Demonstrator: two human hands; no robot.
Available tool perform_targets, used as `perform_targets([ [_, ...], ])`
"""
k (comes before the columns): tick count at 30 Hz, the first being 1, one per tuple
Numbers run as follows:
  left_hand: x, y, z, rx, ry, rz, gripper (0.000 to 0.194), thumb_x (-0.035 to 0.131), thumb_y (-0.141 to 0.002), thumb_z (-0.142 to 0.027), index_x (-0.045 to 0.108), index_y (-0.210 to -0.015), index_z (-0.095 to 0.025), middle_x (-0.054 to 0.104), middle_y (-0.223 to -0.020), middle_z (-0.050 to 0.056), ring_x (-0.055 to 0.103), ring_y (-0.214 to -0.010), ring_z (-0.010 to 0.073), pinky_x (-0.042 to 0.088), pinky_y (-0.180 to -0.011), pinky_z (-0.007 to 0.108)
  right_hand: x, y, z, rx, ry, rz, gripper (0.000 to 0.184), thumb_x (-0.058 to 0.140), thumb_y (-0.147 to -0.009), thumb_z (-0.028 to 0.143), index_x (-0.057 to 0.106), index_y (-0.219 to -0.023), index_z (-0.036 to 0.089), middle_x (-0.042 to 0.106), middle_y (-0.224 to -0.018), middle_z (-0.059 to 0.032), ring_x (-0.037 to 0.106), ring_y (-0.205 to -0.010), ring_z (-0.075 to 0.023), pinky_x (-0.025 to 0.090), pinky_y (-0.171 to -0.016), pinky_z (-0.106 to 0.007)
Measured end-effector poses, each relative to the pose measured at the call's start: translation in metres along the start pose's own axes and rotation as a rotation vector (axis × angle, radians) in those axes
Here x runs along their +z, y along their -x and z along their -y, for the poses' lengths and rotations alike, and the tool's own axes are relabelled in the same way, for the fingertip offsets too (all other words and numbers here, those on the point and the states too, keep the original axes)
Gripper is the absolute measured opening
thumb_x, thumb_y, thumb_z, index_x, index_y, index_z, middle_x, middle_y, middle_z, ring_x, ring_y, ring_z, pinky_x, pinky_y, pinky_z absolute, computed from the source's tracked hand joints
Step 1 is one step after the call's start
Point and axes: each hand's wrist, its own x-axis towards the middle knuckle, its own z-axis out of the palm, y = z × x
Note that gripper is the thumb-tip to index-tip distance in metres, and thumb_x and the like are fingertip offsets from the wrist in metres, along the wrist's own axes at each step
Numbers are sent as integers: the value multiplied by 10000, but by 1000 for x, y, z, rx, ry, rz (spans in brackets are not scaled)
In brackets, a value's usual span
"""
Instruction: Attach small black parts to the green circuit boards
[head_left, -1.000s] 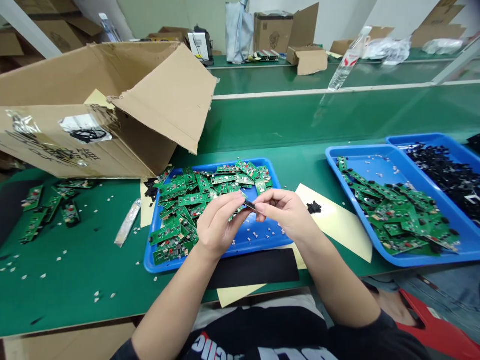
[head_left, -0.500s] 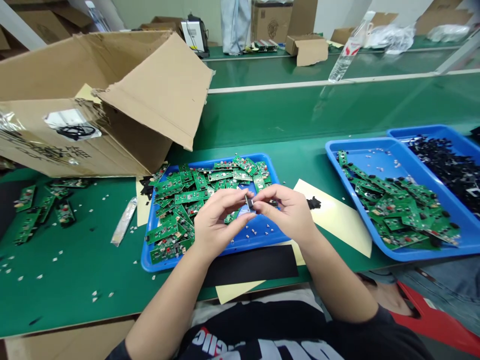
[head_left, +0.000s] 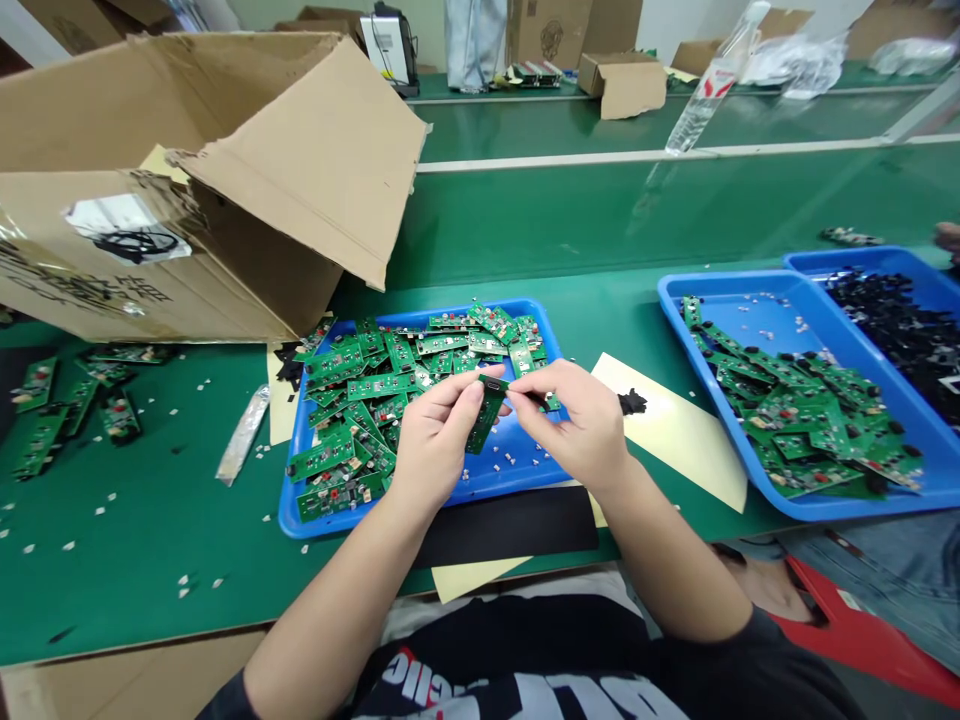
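My left hand [head_left: 435, 435] pinches a green circuit board [head_left: 484, 422] near its top end, thumb against index finger. The board is tilted over the blue tray [head_left: 420, 509], with a dark component at its upper end. My right hand [head_left: 581, 420] is closed at the board's right edge. A small black piece [head_left: 538, 400] shows between its thumb and index finger; its exact kind is unclear. Beneath both hands, the tray bears a pile of green circuit boards [head_left: 382, 385] and several tiny pale bits.
A large open cardboard box [head_left: 247, 240] stands at left. Right of my hands, black pieces [head_left: 632, 402] lie on yellow paper [head_left: 682, 447]. Another blue tray [head_left: 679, 340] holds more boards; one beyond it holds black parts [head_left: 907, 320]. A black strip [head_left: 517, 528] lies before me.
The board in my left hand has turned, so its green face now shows below the fingers. My left thumb has moved up to its top end. The view has shifted slightly.
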Motion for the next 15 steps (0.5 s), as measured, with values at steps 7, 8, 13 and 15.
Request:
perform_targets([
  [7,-3,-5,-9,-48,-77,89,287,616,-822,-414,729,-932,-174,722,-748,36,667,-635,153,552,-622,257,0,2,-7,-51,49,-5,141,522,-891,163,642,-880,237,692,-792,-37,616,-727,-182,485,-691,-353],
  [8,-5,-6,-11,-52,-99,127,287,613,-823,-418,731,-919,-174,722,-761,37,662,-634,151,548,-623,257,-1,3,-8,-47,46,4,146,521,-894,164,646,-891,238,692,-812,-43,618,-753,-187,489,-704,-357],
  [13,-16,-11,-19,-80,-258,310,278,577,-848,-407,725,-860,-172,692,-663,20,622,-587,144,497,-569,240,-3,3,-13,-61,10,91,178,495,-911,160,656,-890,234,630,-859,-56,603,-814,-178,522,-717,-335],
  [15,-17,-11,-20,-103,-275,359,277,566,-855,-405,706,-836,-166,675,-625,16,605,-553,136,482,-544,233,-3,3,-14,-67,-27,138,216,467,-915,138,659,-898,235,597,-920,-61,599,-850,-169,533,-716,-317],
])
